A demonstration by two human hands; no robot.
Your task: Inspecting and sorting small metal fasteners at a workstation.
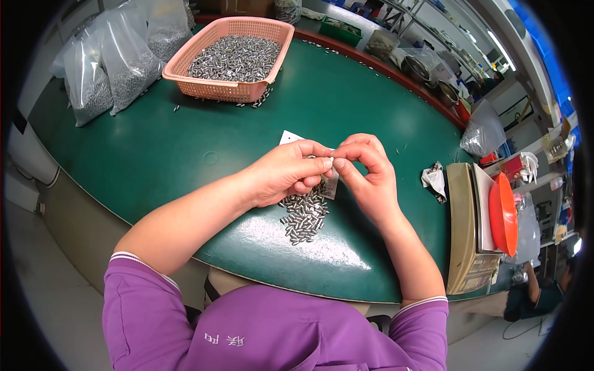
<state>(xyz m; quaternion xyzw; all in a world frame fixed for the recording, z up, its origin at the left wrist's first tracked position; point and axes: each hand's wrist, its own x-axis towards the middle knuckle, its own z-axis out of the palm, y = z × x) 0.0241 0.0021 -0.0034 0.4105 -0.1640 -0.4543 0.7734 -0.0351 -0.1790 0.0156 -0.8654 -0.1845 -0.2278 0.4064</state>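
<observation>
My left hand and my right hand meet fingertip to fingertip above the green table. Both are closed in a pinch around something small and pale, mostly covered by the fingers, so its kind does not show. Below my left hand lies a loose heap of small shiny metal pins. A white card with a hole in its corner rests on the table behind my hands, partly hidden by them.
A pink plastic basket full of similar metal pieces stands at the far left, beside clear bags of them. To the right are a crumpled white wrapper, a beige boxy device and a red tray. Another person is at far right.
</observation>
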